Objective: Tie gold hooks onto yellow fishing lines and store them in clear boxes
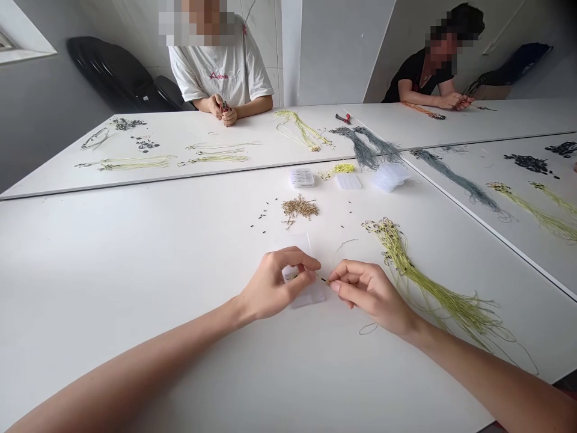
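Note:
Over a clear plastic box [311,297], my left hand [274,282] pinches a short yellow fishing line [319,276] between thumb and index finger. A dark fishing hook [287,276] shows beside that thumb. Close by on the right, my right hand [365,291] pinches the line's other end, near a small black sleeve and a gold-coloured bit mostly hidden by the fingertips. To the right of my right hand lies a thick bundle of yellow-green lines with hooks [428,282]. A heap of small gold-coloured metal pieces [300,207] sits beyond my left hand.
Small clear boxes [302,178] and stacked clear lids [391,177] stand farther back, near yellow pieces [343,168]. Grey-green line bundles [360,144] lie across the table joint. Two people sit opposite; one in a white shirt [220,72] holds red-handled pliers [224,107].

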The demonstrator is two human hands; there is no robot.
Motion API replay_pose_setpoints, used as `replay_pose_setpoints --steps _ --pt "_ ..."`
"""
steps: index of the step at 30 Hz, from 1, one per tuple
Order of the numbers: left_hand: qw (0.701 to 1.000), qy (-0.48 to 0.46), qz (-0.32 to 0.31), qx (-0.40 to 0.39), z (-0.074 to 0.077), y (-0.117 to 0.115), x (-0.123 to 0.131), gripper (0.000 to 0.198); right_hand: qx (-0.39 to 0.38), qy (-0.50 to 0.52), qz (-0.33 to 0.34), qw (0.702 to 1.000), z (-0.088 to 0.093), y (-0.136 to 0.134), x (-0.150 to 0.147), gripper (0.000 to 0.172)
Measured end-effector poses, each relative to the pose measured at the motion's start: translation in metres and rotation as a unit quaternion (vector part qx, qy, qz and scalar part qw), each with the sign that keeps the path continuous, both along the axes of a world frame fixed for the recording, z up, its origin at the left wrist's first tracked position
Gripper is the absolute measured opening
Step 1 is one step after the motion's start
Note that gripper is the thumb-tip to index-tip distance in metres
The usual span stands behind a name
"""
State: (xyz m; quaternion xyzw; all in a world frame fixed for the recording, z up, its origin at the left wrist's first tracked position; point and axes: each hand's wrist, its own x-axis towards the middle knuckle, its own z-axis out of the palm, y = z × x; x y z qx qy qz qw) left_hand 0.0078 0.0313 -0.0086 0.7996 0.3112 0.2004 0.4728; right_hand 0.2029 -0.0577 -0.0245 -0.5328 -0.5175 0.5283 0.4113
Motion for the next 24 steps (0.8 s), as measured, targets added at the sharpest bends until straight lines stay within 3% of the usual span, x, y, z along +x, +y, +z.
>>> replay_pose_setpoints --steps 9,19,24 --pt "0.998 -0.030 -0.041 -0.021 -0.0004 -0.0017 -0.0004 0.021 -0.004 0.001 0.002 1.000 0.0006 -0.0007 -0.0010 0.013" --pt "0.988 0.005 -0.083 0.129 -0.0008 -0.0038 0.0015 0.018 0.019 -0.039 0.006 0.999 -0.0025 -0.0030 -0.0022 0.013" --pt "0.982 0.032 -0.089 0.162 -0.0007 -0.0050 0.0014 0.017 0.029 -0.077 0.016 0.996 -0.0051 -0.0055 -0.0035 0.012"
